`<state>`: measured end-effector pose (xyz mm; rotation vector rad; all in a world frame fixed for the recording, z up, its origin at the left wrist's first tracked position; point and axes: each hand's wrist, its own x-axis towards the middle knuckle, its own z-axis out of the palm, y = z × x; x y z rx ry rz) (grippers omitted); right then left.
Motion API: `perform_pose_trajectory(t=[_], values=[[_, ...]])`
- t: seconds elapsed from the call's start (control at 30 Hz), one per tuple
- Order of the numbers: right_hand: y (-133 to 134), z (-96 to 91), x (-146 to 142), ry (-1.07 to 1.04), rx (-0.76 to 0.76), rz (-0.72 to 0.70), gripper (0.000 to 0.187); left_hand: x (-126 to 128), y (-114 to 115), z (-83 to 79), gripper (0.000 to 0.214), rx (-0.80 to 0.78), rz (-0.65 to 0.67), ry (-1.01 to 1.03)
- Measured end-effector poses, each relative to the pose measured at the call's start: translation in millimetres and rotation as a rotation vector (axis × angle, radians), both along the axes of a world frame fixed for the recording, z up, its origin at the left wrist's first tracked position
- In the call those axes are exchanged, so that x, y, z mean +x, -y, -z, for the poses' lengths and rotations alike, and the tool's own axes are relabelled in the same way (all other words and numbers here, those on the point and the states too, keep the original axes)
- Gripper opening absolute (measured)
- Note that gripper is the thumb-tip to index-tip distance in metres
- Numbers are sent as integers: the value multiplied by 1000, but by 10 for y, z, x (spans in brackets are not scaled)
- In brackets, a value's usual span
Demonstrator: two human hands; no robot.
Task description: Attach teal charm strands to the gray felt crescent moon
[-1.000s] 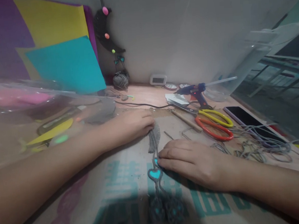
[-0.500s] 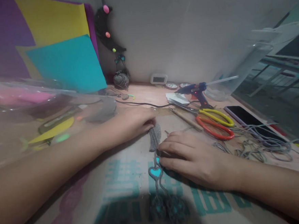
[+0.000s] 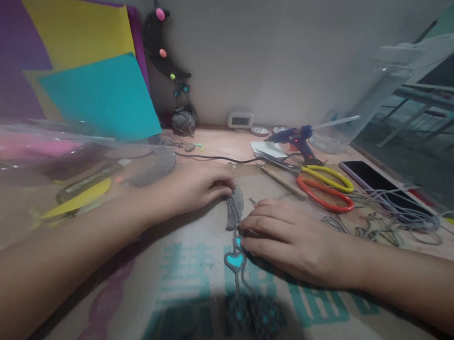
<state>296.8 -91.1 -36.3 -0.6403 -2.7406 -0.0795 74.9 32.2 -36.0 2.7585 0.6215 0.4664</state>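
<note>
My left hand (image 3: 208, 187) pinches the top of a small curved grey felt piece (image 3: 234, 205), over which grey cords run lengthwise. Lower down, my right hand (image 3: 286, 233) rests on the board with its fingers bent and closed on the grey cord (image 3: 236, 232). Beside those fingertips a second turquoise piece (image 3: 239, 243) is partly covered. A turquoise heart edged in grey cord (image 3: 234, 261) hangs just below on the strands. Toward me the cords end in two round grey ornaments (image 3: 253, 317) with turquoise middles, dim in shadow.
Right of my hands lie scissors (image 3: 325, 186), a wooden-handled tool (image 3: 284, 181), tangled cord (image 3: 378, 226) and a phone (image 3: 387, 190). Behind them stands a blue glue gun (image 3: 297, 139). A grey yarn ball (image 3: 184, 122) sits by the wall; a clear plastic container (image 3: 46, 144) is at left.
Both hands stay almost in place on the felt piece and cord. The gap between my left thumb and index finger looks slightly wider. The whole view has shifted a little.
</note>
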Motion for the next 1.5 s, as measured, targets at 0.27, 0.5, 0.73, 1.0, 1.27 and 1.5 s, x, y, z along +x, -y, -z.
perform_pose_trajectory(t=[0.27, 0.5, 0.73, 1.0, 1.27, 1.5], values=[[3, -13, 0, -8, 19, -6, 21, 28, 11, 41, 24, 307, 103, -63], [24, 11, -20, -32, 22, 9, 19, 130, 82, -25, 15, 387, 49, -181], [-145, -147, 185, -121, 56, 328, 14, 163, 34, 3, 17, 283, 0, -182], [-618, -182, 522, 171, -95, 896, 24, 141, 0, 39, 18, 290, 30, -130], [-438, -212, 490, -124, 24, 414, 30, 133, 14, 32, 17, 282, 21, -130], [-326, 0, 551, -88, -28, 286, 33, 132, 50, -22, 18, 242, 3, -158]])
